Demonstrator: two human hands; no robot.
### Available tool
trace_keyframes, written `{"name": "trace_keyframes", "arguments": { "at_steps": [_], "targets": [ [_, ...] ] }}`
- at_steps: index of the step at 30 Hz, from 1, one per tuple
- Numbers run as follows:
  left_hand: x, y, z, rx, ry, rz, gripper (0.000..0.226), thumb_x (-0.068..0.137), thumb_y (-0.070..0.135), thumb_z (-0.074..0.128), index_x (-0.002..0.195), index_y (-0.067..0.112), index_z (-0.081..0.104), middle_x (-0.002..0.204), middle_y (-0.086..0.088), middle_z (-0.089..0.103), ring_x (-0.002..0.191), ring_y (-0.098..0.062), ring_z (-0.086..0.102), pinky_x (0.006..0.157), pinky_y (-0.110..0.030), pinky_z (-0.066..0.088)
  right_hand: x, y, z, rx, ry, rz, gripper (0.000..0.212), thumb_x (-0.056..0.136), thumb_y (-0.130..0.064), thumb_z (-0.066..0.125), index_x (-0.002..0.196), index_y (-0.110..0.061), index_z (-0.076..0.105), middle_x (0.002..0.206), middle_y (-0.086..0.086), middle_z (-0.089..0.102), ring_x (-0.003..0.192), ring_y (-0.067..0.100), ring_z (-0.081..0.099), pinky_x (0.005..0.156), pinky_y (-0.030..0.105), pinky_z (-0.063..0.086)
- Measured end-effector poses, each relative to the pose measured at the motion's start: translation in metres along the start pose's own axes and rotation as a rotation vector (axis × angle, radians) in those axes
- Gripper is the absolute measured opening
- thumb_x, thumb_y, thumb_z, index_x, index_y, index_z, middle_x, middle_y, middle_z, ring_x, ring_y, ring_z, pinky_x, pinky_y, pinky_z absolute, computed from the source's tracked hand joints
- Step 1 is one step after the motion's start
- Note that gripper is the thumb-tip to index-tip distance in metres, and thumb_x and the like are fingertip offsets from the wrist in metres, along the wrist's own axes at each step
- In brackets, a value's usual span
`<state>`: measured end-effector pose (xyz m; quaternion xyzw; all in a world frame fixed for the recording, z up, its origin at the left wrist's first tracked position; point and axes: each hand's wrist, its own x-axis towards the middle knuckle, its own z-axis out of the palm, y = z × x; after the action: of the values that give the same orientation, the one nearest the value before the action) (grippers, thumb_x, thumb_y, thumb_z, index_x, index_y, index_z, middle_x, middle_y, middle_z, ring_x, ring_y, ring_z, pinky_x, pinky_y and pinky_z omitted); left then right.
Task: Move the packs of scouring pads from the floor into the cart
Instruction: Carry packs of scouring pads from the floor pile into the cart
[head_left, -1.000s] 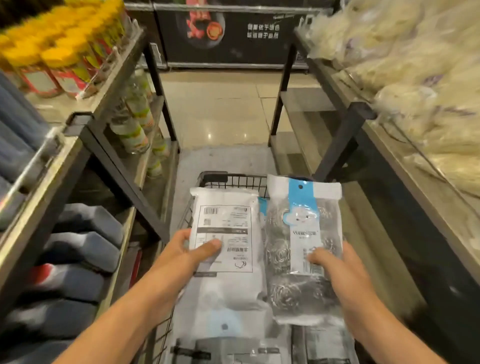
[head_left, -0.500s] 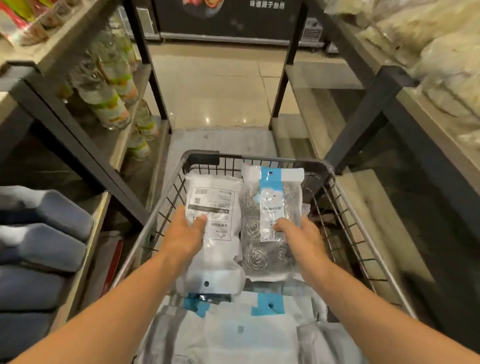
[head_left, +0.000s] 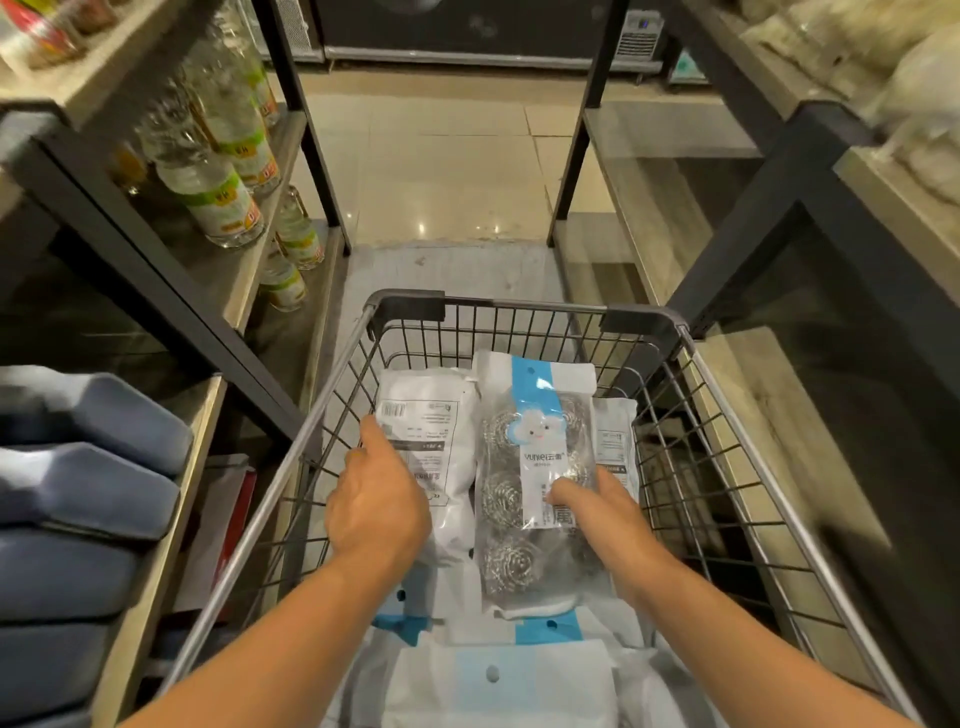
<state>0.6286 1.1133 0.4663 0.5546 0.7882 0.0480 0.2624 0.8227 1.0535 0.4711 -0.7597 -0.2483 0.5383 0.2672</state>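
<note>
I see wire cart (head_left: 727, 467) in aisle. My left hand (head_left: 376, 504) grips white-backed pack (head_left: 434, 441) inside cart, thumb on top. My right hand (head_left: 605, 512) pinches steel-wool scouring pad pack (head_left: 535, 483) beside it, blue header toward cart's far wall. Third pack (head_left: 618, 441) just right. More packs (head_left: 498, 670) piled at cart's near end; count unclear.

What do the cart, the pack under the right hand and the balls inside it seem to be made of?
Cart: metal wire with a dull grey finish, seen in its thin grid bars; the dark corner caps look like plastic. Pack: clear glossy plastic film, since the contents show through. Balls: coiled shiny metal wire, probably steel.
</note>
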Motion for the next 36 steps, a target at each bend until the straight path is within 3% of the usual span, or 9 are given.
{"name": "trace_keyframes", "arguments": {
  "at_steps": [4,7,11,15,18,25,29,34,36],
  "targets": [
    [-0.018,0.001,0.005,-0.154,0.053,0.065,0.080,0.097,0.008,0.056,0.163,0.025,0.013,0.157,-0.018,0.040,0.142,-0.035,0.042,0.116,-0.055,0.042,-0.002,-0.002,0.013,-0.061,0.054,-0.046,0.090,0.065,-0.053,0.064,0.150,-0.032,0.043,0.138,-0.006,0.063,0.126,0.022,0.059,0.107,0.049,0.050],
    [-0.031,-0.009,0.014,-0.071,0.112,0.266,0.069,0.103,0.020,0.049,0.164,0.029,0.018,0.171,-0.007,0.018,0.157,-0.026,0.016,0.128,-0.049,0.026,-0.001,-0.004,0.013,-0.048,0.076,-0.026,0.083,0.065,-0.049,0.067,0.144,-0.029,0.048,0.132,-0.004,0.066,0.120,0.023,0.062,0.106,0.050,0.051],
    [-0.021,-0.027,0.023,-0.050,0.004,0.335,0.059,0.109,0.033,0.039,0.165,0.036,0.020,0.174,-0.002,0.015,0.159,-0.021,0.010,0.131,-0.043,0.018,0.001,-0.004,0.009,-0.067,0.032,0.014,0.061,0.086,-0.034,0.072,0.141,-0.026,0.046,0.129,-0.001,0.064,0.117,0.024,0.061,0.098,0.043,0.049],
    [-0.016,-0.032,0.029,0.016,-0.044,0.338,0.061,0.111,0.037,0.037,0.166,0.039,0.012,0.176,0.000,0.005,0.161,-0.023,0.005,0.131,-0.042,0.017,0.005,-0.006,0.015,-0.165,0.101,0.029,0.073,0.083,-0.039,0.072,0.147,-0.023,0.041,0.138,0.003,0.058,0.125,0.030,0.058,0.102,0.044,0.050],
    [-0.015,-0.030,0.030,0.010,-0.047,0.307,0.062,0.110,0.035,0.042,0.165,0.040,0.015,0.175,0.001,0.006,0.160,-0.022,0.006,0.128,-0.045,0.023,0.006,-0.011,0.020,-0.220,0.138,0.048,0.088,0.074,-0.047,0.071,0.152,-0.022,0.036,0.149,0.009,0.051,0.133,0.036,0.053,0.108,0.050,0.049],
    [-0.006,-0.026,0.014,0.022,-0.128,0.299,0.062,0.107,0.036,0.051,0.163,0.038,0.024,0.173,-0.001,0.018,0.157,-0.028,0.022,0.125,-0.050,0.029,0.003,-0.013,0.026,-0.330,0.213,0.046,0.078,0.088,-0.042,0.071,0.152,-0.018,0.032,0.149,0.013,0.044,0.132,0.038,0.052,0.105,0.049,0.050],
    [-0.011,-0.028,-0.016,0.013,-0.164,0.362,0.054,0.109,0.036,0.048,0.160,0.034,0.033,0.168,0.000,0.034,0.153,-0.026,0.035,0.124,-0.053,0.035,-0.020,-0.012,0.009,-0.347,0.284,-0.076,0.076,0.097,-0.052,0.063,0.158,-0.020,0.032,0.156,0.014,0.037,0.141,0.038,0.045,0.111,0.050,0.046],
    [-0.048,-0.037,-0.055,-0.025,-0.168,0.452,0.049,0.108,0.039,0.049,0.155,0.027,0.044,0.158,-0.004,0.048,0.143,-0.027,0.046,0.119,-0.047,0.039,-0.070,-0.019,-0.016,-0.148,0.359,-0.200,0.050,0.105,-0.051,0.051,0.148,-0.025,0.048,0.150,0.007,0.047,0.113,0.021,0.051,0.092,0.036,0.041],
    [-0.072,-0.043,-0.072,-0.047,-0.200,0.452,0.048,0.108,0.040,0.051,0.154,0.027,0.046,0.155,-0.005,0.050,0.140,-0.027,0.048,0.118,-0.045,0.039,-0.098,-0.021,-0.026,-0.116,0.334,-0.235,0.045,0.104,-0.054,0.051,0.141,-0.029,0.053,0.143,0.003,0.054,0.114,0.018,0.054,0.095,0.037,0.043]
  ]
}}
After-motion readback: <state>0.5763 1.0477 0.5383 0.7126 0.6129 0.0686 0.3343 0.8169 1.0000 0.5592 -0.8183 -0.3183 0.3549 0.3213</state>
